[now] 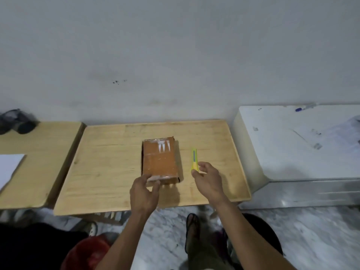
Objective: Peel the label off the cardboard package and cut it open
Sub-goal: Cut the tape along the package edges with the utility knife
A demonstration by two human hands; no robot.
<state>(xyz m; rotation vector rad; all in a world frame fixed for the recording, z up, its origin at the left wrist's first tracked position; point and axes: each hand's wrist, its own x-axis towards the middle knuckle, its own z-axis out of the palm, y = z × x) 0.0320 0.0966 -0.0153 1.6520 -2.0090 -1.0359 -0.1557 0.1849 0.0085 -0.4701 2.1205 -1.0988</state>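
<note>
A brown cardboard package (160, 159) wrapped in shiny tape lies in the middle of a light wooden table (109, 172). My left hand (144, 193) rests on the package's near edge, its fingers touching the taped corner. A yellow utility knife (194, 159) lies on the table just right of the package, pointing away from me. My right hand (207, 179) hovers at the knife's near end, fingers apart and curled, its fingertips at or just short of the handle. No label is clearly visible on the package's top.
A second wooden table (39, 152) stands to the left with a white sheet (9, 168) and dark goggles (16, 121). A white cabinet (302, 143) sits to the right. A wall rises right behind the tables. A red object (87, 252) and my legs are below.
</note>
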